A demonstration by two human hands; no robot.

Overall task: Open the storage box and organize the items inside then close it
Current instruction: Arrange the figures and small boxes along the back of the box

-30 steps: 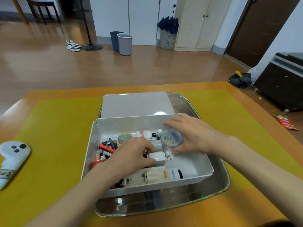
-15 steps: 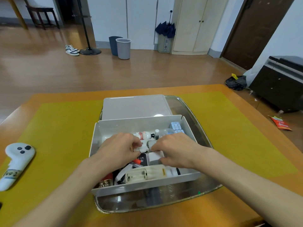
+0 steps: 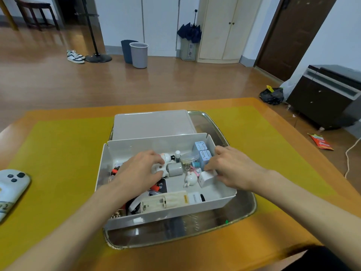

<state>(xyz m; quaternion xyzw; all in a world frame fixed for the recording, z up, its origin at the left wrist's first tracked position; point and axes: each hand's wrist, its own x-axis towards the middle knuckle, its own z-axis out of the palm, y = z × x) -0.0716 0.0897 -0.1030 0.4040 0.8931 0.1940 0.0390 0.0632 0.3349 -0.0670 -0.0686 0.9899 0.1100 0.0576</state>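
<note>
The white storage box (image 3: 168, 214) stands open on a metal tray (image 3: 242, 214), and its lid (image 3: 152, 124) lies flat behind it. Inside are several small items: two light blue cartons (image 3: 203, 156) at the back right, a clear round container (image 3: 188, 158), a grey tape roll (image 3: 175, 169), a small white figurine (image 3: 191, 178) and a cream pouch (image 3: 166, 201) at the front. My left hand (image 3: 139, 172) rests over the items on the left, fingers curled on a white object. My right hand (image 3: 232, 168) grips a small white block (image 3: 206, 178) at the right wall.
The tray sits on a yellow mat (image 3: 58, 163) covering an orange table (image 3: 273, 118). A white controller (image 3: 11, 184) lies at the left edge of the mat. Beyond the table are wooden floor, two bins (image 3: 136, 53) and a dark cabinet (image 3: 328, 96).
My right hand has let go of the clear round container, moved to the right side of the box and taken the white block. My left hand shifted toward the back left.
</note>
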